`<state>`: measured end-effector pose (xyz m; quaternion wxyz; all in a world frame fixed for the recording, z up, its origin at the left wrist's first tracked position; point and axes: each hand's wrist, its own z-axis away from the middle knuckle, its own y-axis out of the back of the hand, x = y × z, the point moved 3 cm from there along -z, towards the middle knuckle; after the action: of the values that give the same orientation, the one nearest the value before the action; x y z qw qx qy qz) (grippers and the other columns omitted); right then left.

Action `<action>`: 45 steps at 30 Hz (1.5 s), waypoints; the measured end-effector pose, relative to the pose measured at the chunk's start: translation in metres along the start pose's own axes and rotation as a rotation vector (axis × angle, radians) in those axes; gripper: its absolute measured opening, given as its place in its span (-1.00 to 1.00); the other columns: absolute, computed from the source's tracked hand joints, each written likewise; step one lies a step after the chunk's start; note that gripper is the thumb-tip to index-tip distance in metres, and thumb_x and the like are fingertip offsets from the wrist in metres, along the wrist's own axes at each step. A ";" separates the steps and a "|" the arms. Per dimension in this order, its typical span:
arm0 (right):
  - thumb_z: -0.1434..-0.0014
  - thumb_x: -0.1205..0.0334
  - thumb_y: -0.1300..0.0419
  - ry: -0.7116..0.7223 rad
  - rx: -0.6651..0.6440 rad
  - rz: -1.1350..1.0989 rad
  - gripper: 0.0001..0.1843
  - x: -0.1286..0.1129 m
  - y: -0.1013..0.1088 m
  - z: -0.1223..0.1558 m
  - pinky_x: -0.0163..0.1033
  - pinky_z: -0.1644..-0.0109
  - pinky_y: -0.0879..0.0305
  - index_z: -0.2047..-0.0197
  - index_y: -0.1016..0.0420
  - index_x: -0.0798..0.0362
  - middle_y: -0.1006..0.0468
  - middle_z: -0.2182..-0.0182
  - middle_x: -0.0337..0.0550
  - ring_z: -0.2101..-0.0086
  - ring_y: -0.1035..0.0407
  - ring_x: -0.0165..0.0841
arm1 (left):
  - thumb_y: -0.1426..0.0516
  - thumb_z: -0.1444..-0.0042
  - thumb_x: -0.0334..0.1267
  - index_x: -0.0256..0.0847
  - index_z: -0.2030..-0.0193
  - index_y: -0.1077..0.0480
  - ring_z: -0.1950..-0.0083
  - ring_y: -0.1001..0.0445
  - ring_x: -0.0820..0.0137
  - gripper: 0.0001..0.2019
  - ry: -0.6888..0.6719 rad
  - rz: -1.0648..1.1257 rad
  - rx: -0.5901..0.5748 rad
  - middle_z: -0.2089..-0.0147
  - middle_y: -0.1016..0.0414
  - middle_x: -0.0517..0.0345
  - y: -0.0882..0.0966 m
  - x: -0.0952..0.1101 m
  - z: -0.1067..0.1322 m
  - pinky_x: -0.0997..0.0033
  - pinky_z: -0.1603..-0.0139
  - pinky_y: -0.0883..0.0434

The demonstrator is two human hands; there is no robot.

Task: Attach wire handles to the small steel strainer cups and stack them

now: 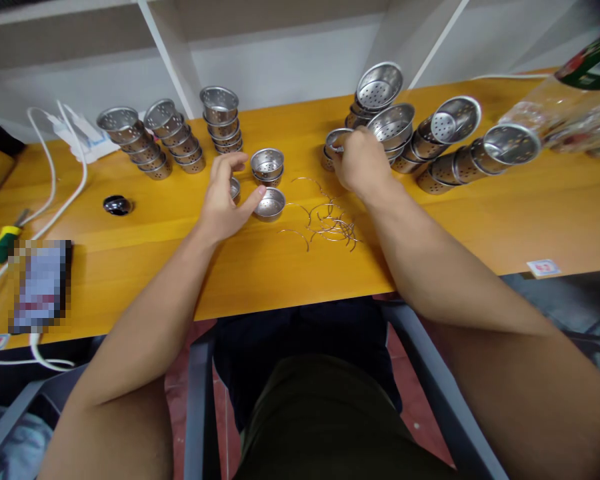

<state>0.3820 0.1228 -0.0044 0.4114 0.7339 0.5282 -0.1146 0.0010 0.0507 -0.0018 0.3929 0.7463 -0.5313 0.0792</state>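
My right hand (pixel 363 160) pinches the rim of a small perforated metal cup (pixel 327 160) at the front of the right-hand stacks; its fingertips are partly hidden. My left hand (pixel 225 200) is open, thumb and fingers apart, curved around a small metal cup (pixel 235 190) mostly hidden behind it. The thumb tip is at the rim of another shallow cup (pixel 271 205), and I cannot tell if it touches. Just behind stands a short stack of perforated cups (pixel 267 165). Between my hands lies a loose heap of thin curved wires (pixel 334 223).
Stacks of perforated cups stand at the back left (pixel 221 120) and lean at the right (pixel 480 157). On the left are a black round object (pixel 117 205), a phone (pixel 43 287), white cables (pixel 83 180) and a green-yellow screwdriver handle (pixel 1 245). A plastic bottle (pixel 545 100) is far right.
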 end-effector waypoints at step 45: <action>-0.63 -0.50 -0.35 0.136 -0.061 -0.097 -0.50 -0.149 -0.029 0.000 0.55 -0.64 -0.57 -0.11 -0.83 -0.30 -0.76 -0.23 0.12 -0.35 -0.58 0.25 | -0.54 -0.25 0.67 0.17 -0.57 -0.38 -0.37 -0.79 -0.06 0.01 -0.094 0.079 -0.099 -0.43 -0.72 0.03 0.010 0.012 -0.005 -0.40 -0.39 -0.83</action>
<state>0.2946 0.0242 0.0715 0.3908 0.7005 0.5932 -0.0678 -0.0011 0.0440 0.0133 0.4006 0.7074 -0.5814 0.0334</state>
